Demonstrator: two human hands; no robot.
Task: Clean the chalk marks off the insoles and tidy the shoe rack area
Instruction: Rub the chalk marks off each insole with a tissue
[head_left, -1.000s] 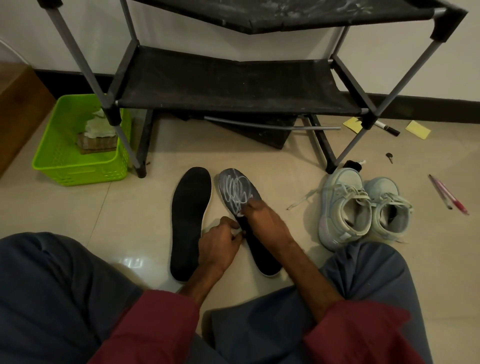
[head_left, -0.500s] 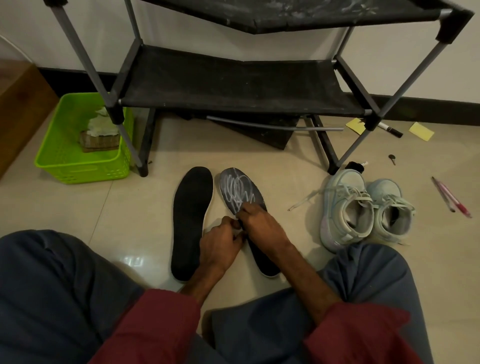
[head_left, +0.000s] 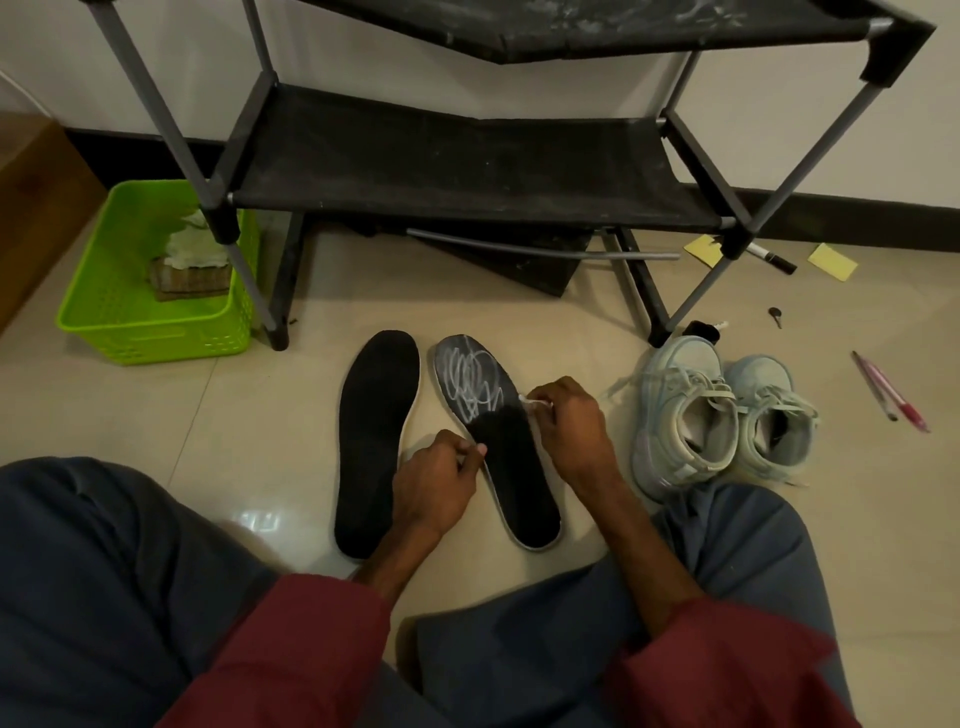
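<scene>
Head view: chalk scribble lay up-left of the right hand

Marked insole (head_left: 511, 467) lay flat on the floor at frame centre. Its long axis ran from toe at upper left to heel at lower right. Chalk scribble (head_left: 470, 387) covered the toe half only; the heel half looked clean and black. Plain insole (head_left: 376, 441) lay just beside it on the left, roughly parallel, with no marks seen.

Right hand (head_left: 569, 426) sat at the marked insole's right edge, about mid-length. Its fingers were closed in a pinch on a small white piece (head_left: 530, 401); chalk or wipe, could not tell. Left hand (head_left: 434, 488) sat at the opposite edge, lower in frame, fingers curled with the tips at the rim. Whether it gripped the rim or only rested there, could not tell.

Judgement: the right hand was the nearer one to the scribble, which lay just up and left of its fingertips. A stroke toward the toe, along the long axis, would reach it. The left hand looked placed to steady the insole.

Shoe rack (head_left: 467, 156) stood across the upper frame, with pale sneakers (head_left: 722, 415) at centre right.
</scene>
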